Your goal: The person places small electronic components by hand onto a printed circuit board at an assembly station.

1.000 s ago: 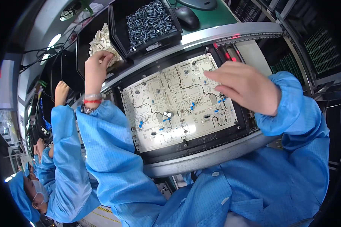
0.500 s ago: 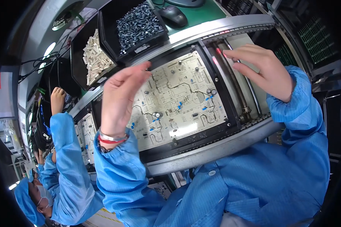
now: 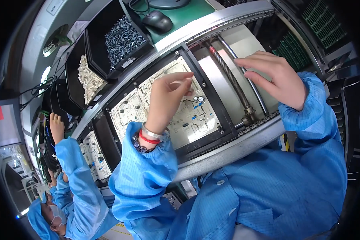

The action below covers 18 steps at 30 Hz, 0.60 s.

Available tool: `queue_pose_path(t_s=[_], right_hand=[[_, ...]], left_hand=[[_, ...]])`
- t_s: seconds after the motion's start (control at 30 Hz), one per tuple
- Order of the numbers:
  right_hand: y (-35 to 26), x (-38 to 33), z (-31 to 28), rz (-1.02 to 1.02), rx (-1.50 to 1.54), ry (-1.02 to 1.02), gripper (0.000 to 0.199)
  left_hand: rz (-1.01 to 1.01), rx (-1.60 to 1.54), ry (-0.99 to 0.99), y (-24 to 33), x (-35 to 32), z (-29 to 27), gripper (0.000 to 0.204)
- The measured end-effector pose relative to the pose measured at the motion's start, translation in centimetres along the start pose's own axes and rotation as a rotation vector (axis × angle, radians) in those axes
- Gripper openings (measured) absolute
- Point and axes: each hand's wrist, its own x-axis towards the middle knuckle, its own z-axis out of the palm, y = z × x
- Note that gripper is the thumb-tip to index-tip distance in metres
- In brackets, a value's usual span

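The left hand (image 3: pixel 168 98) is over the board (image 3: pixel 128 114), its grip almost closed; its content I cannot tell. The right hand (image 3: pixel 278 78), grip half open and bare, is near the rod (image 3: pixel 253 92).

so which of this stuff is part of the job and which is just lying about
Part of it, it seems:
- board, under the left hand
- black frame around the board
- white parts and dark parts, in bins alongside

Probably just lying about:
- mouse on the green surface
- dark rounded thing beyond the mouse
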Motion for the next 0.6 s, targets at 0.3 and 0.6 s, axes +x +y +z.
queue_pose_path(t_s=[0.3,0.6], right_hand=[[1.5,-0.9,1.3,0.001,0.054,0.032,0.028],[2.4,-1.0,1.8,0.029,0.103,0.017,0.027]], left_hand=[[0.167,0.071,0.001,-1.6,-0.2,0.0,0.024],[0.332,0.423,0.1,-1.3,-0.5,0.5,0.036]])
